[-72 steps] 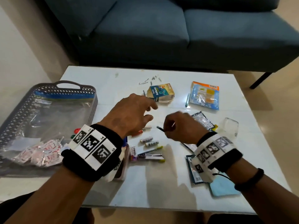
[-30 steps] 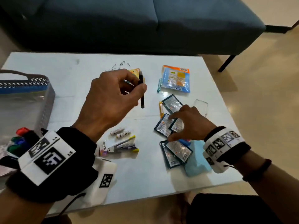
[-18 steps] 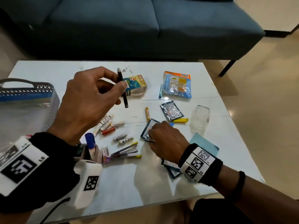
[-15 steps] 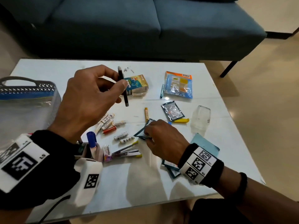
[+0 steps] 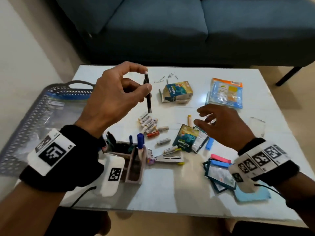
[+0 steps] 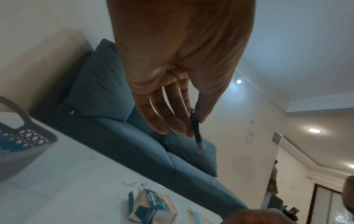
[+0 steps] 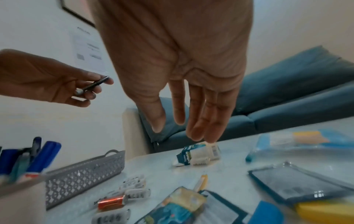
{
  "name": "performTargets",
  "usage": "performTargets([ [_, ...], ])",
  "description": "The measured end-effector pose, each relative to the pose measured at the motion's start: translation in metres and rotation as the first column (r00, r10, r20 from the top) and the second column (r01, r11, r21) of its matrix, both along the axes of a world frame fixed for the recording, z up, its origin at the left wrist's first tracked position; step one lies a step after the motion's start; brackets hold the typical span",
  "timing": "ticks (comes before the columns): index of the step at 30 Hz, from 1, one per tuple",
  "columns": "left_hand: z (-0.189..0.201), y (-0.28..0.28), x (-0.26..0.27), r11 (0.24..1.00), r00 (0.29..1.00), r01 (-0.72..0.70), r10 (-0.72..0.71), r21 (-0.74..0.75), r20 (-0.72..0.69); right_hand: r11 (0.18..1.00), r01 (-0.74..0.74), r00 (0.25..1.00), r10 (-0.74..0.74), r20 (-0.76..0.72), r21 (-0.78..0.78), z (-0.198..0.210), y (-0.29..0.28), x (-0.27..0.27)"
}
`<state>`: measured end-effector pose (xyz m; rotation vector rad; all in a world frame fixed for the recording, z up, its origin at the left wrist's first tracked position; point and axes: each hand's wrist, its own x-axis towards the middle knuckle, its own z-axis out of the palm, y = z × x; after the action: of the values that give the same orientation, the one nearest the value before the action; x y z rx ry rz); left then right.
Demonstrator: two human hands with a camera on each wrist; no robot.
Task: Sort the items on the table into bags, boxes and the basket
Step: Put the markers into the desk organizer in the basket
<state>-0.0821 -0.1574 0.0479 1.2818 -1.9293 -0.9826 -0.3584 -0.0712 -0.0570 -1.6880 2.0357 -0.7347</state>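
My left hand (image 5: 145,80) is raised over the middle of the table and pinches a slim black pen (image 5: 148,92) upright between thumb and fingers; the pen (image 6: 195,127) also shows in the left wrist view. My right hand (image 5: 200,117) hovers with spread fingers (image 7: 197,130) just above a flat teal packet (image 5: 185,138) and dark-edged sachets (image 5: 201,142), holding nothing. A grey basket (image 5: 25,126) with a clear zip bag in it stands at the left. A pink pen holder (image 5: 134,167) with markers sits under my left wrist.
Small batteries (image 5: 150,123) lie mid-table and a stapler (image 5: 168,158) nearer me. An open teal-yellow box (image 5: 178,91) and a blue-orange packet (image 5: 225,92) are at the back. More sachets (image 5: 219,176), a blue pad (image 5: 252,193) and a clear case (image 5: 257,125) lie right. A sofa (image 5: 170,28) stands behind.
My right hand has let go of the sachet it was pinching on the table, lifted and opened. The left hand still holds the pen, a little higher.
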Motion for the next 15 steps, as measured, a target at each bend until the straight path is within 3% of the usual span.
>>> performTargets([
  [5,0.000,0.007,0.037,0.993,0.978,0.117,-0.119,0.023,0.172,0.993,-0.015,1.000,0.016,0.010,-0.118,0.009,-0.012,0.015],
  [9,-0.014,0.017,0.059,0.971,0.935,0.218,-0.235,0.096,0.264,0.994,-0.082,0.996,0.081,-0.023,-0.074,0.009,-0.018,0.035],
  [15,-0.035,0.020,0.089,0.968,0.912,0.250,-0.237,0.006,0.335,0.979,-0.177,0.984,0.178,0.008,-0.101,0.014,-0.025,0.074],
])
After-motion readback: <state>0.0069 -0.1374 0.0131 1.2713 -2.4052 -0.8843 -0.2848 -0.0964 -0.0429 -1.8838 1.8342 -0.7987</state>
